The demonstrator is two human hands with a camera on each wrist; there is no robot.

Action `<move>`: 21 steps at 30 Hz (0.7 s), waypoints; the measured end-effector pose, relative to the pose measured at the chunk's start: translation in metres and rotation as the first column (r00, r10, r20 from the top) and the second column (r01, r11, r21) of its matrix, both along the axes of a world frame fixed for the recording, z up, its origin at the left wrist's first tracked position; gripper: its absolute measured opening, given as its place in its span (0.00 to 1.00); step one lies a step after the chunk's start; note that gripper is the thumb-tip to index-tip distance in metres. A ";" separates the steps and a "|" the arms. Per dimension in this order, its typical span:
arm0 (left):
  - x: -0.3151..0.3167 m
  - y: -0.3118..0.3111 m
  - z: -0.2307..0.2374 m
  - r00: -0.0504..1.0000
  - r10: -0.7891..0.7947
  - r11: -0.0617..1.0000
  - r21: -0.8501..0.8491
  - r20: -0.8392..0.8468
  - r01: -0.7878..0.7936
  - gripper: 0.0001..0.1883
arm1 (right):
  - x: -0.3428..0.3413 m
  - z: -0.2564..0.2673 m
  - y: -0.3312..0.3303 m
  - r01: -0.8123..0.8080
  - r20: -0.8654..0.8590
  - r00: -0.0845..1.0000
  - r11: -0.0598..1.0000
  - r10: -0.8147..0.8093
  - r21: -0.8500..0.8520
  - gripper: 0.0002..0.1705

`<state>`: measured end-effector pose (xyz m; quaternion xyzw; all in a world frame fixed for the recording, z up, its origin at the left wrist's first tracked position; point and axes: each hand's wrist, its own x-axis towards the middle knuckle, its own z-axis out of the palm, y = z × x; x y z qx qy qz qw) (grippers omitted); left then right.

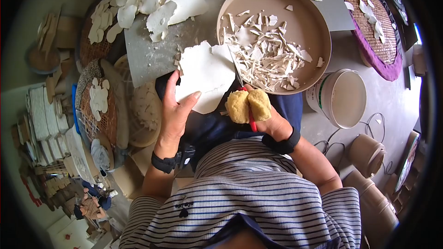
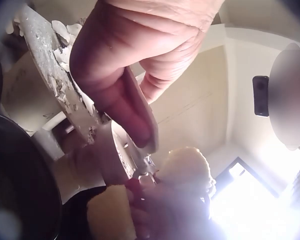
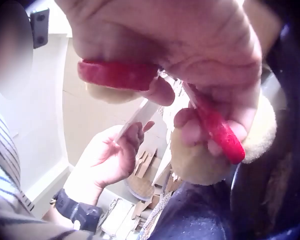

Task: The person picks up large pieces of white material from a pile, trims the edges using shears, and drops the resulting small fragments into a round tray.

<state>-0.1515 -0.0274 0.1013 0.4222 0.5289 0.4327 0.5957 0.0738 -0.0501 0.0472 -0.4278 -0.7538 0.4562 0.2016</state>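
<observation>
My left hand (image 1: 171, 120) holds a flat white sheet (image 1: 205, 80) with ragged edges, its thumb on top and fingers underneath. In my right hand (image 1: 277, 123) are scissors with red handles (image 3: 217, 130). Yellow sponge-like padding (image 1: 238, 107) is around the handles, and the fingers pass through the loops. The blades lie along the sheet's right edge, close to the rim of a round tan basin (image 1: 263, 0). Inside that basin lies a heap of thin white offcuts (image 1: 263, 57).
A pile of larger white sheets (image 1: 161, 4) covers the far part of the grey board (image 1: 140, 60). To the right stand a white bucket (image 1: 318, 93) and a purple-edged woven tray (image 1: 390, 69). Woven trays with white pieces (image 1: 98, 97) stand left. Cables (image 1: 339, 144) trail on the floor.
</observation>
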 end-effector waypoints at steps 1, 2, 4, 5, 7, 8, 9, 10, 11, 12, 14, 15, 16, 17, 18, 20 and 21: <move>-0.001 -0.001 0.001 1.000 0.007 1.000 -0.028 0.019 -0.007 0.36 | -0.002 -0.004 -0.003 0.043 -0.149 0.987 0.993 -0.060 -0.113 0.21; -0.001 -0.001 0.002 0.999 0.014 0.998 -0.059 0.039 -0.012 0.36 | -0.005 -0.010 -0.007 0.069 -0.286 0.949 0.971 -0.136 -0.231 0.20; -0.003 -0.004 0.002 0.997 0.028 0.995 -0.096 0.065 -0.022 0.36 | -0.013 -0.025 -0.014 -0.031 -0.625 0.697 0.855 -0.352 -0.518 0.21; -0.003 -0.003 0.002 0.997 0.034 0.995 -0.098 0.072 -0.027 0.36 | -0.018 -0.028 -0.015 -0.192 -0.741 0.443 0.755 -0.504 -0.627 0.23; -0.004 -0.001 0.003 0.998 0.036 0.996 -0.078 0.057 -0.031 0.36 | -0.009 -0.018 -0.015 -0.021 -0.550 0.673 0.730 -0.494 -0.683 0.25; -0.006 0.000 0.004 0.999 0.030 0.998 -0.062 0.033 -0.028 0.37 | -0.011 -0.013 -0.014 0.024 -0.566 0.697 0.803 -0.440 -0.595 0.21; -0.008 0.000 0.005 1.000 0.024 0.999 -0.047 0.008 -0.023 0.37 | -0.013 -0.010 -0.014 0.066 -0.575 0.721 0.864 -0.387 -0.499 0.17; -0.011 0.002 0.005 0.998 -0.048 0.999 -0.001 -0.046 0.048 0.38 | -0.012 -0.005 -0.014 0.105 -0.549 0.767 0.910 -0.331 -0.402 0.15; -0.015 0.005 0.006 0.988 -0.118 0.992 0.040 -0.103 0.122 0.39 | -0.011 0.000 -0.013 0.143 -0.514 0.809 0.944 -0.285 -0.298 0.12; -0.018 0.007 0.006 0.969 -0.187 0.977 0.075 -0.161 0.201 0.39 | -0.007 0.008 -0.011 0.172 -0.439 0.865 0.966 -0.242 -0.195 0.12; -0.021 0.013 0.006 0.968 -0.188 0.976 0.075 -0.168 0.202 0.39 | -0.001 0.010 -0.010 0.183 -0.308 0.939 0.980 -0.153 0.073 0.10; -0.020 0.015 0.007 0.967 -0.189 0.976 0.079 -0.170 0.204 0.38 | -0.002 0.009 -0.013 0.204 -0.418 0.880 0.974 -0.226 -0.098 0.09; -0.012 0.016 0.011 0.994 -0.101 0.990 0.099 -0.033 0.103 0.35 | -0.004 0.007 -0.016 0.201 -0.508 0.802 0.943 -0.313 -0.264 0.09; -0.006 0.015 0.007 1.000 0.009 0.990 0.138 -0.029 -0.005 0.34 | -0.002 0.001 -0.016 0.097 -0.560 0.764 0.915 -0.322 -0.392 0.15; -0.002 0.014 0.000 0.993 0.119 0.978 0.176 -0.021 -0.113 0.33 | 0.001 -0.005 -0.016 -0.007 -0.597 0.721 0.858 -0.352 -0.514 0.22; 0.003 0.015 -0.017 0.966 0.256 0.933 0.270 -0.033 -0.239 0.30 | -0.006 -0.024 -0.020 -0.272 -0.755 0.403 0.720 -0.517 -0.639 0.29; 0.006 0.013 -0.020 0.970 0.242 0.948 0.222 -0.028 -0.230 0.31 | -0.004 -0.034 -0.022 -0.343 -0.751 0.309 0.668 -0.584 -0.661 0.28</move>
